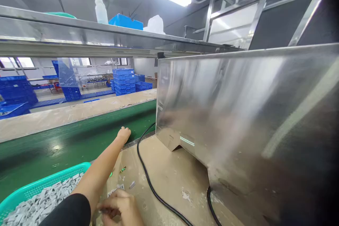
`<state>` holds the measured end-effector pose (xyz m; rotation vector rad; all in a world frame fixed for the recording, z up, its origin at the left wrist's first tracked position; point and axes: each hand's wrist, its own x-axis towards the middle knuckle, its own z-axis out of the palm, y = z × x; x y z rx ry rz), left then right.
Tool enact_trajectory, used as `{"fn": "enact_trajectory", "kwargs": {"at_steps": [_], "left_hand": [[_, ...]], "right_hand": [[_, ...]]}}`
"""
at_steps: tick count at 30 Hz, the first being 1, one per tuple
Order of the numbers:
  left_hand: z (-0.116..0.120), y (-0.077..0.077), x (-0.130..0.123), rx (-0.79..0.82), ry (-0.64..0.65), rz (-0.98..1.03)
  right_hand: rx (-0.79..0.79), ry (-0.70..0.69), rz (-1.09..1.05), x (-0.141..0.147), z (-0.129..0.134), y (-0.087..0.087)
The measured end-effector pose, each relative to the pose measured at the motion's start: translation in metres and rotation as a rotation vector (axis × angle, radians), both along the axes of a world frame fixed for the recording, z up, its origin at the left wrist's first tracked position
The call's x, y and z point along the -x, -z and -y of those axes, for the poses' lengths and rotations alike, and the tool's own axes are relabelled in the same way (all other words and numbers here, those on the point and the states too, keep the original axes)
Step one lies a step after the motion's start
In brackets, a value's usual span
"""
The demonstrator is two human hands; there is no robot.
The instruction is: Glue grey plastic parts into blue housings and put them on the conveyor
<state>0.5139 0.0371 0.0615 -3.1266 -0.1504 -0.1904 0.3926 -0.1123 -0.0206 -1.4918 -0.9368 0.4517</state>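
Note:
My left hand (124, 134) reaches over the near edge of the green conveyor belt (87, 135), its fingers curled together; whatever they hold, if anything, is hidden. Low in the view, my right hand (121, 206) is bent over the brown worktop (164, 173), thumb and fingers drawn together, and what is between them is too small to name. Beside my left forearm stands a teal basket (57, 177) full of small grey-white pieces (42, 201). A loose grey piece (132, 184) and green bits (122, 170) lie on the worktop.
A large metal housing (225, 113) fills the right side. A black cable (148, 176) curves across the worktop. Overhead, a metal shelf (79, 35) carries a squeeze bottle (101, 10) and a blue bin (125, 22). Blue crates (124, 81) are stacked beyond the belt.

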Motion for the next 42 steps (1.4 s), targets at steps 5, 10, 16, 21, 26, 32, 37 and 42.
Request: {"fn": "enact_trajectory", "kwargs": {"at_steps": [5, 10, 16, 21, 26, 32, 37, 42], "left_hand": [[-0.001, -0.035, 0.042, -0.041, -0.037, 0.054], [-0.012, -0.084, 0.099, -0.001, -0.097, 0.117], [-0.001, -0.114, 0.235, 0.202, -0.111, 0.203], [0.023, -0.047, 0.352, 1.272, -0.373, 0.506], [0.028, 0.029, 0.389, 1.871, -0.671, 0.830], [0.031, 0.048, 0.396, 1.865, -0.655, 0.740], [0.036, 0.044, 0.401, 2.043, -0.621, 0.607], [0.039, 0.040, 0.399, 2.133, -0.592, 0.624]], "right_hand": [[-0.044, -0.047, -0.230, 0.006, 0.001, -0.007], [0.010, -0.143, -0.317, 0.011, 0.005, -0.019], [0.116, -0.269, -0.307, 0.021, 0.005, -0.026], [0.143, -0.357, -0.197, 0.043, 0.003, -0.036], [0.248, -0.403, -0.030, 0.063, 0.000, -0.041], [0.346, -0.362, 0.416, 0.074, -0.003, -0.048], [0.317, -0.342, 0.545, 0.081, -0.005, -0.048], [0.272, -0.325, 0.639, 0.086, -0.008, -0.049]]}}
